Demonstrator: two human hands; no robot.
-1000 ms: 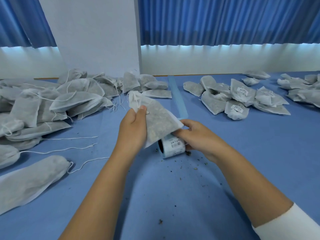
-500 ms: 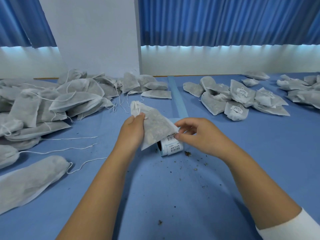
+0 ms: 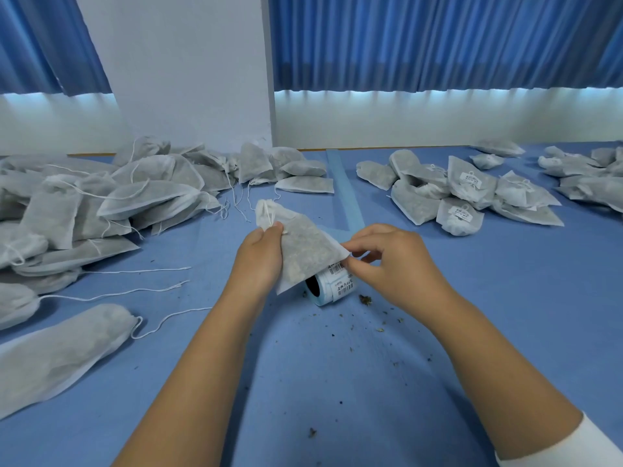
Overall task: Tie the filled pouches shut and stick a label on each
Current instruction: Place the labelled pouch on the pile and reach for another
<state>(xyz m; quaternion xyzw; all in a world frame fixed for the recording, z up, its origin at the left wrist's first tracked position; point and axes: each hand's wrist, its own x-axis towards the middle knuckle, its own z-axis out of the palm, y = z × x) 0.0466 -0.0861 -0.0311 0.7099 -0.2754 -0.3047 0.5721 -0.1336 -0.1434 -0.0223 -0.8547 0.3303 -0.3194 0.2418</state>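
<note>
Pouch (image 3: 303, 251), gripped at its tied neck by the left hand (image 3: 259, 261), waits face-up while the right hand (image 3: 394, 264) pinches the roll (image 3: 333, 289) beneath, likely peeling a label (image 3: 338, 268).

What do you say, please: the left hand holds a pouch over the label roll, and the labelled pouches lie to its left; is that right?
The left hand does hold a pouch over the label roll, but the head view shows the labelled pouches to its right.
</note>
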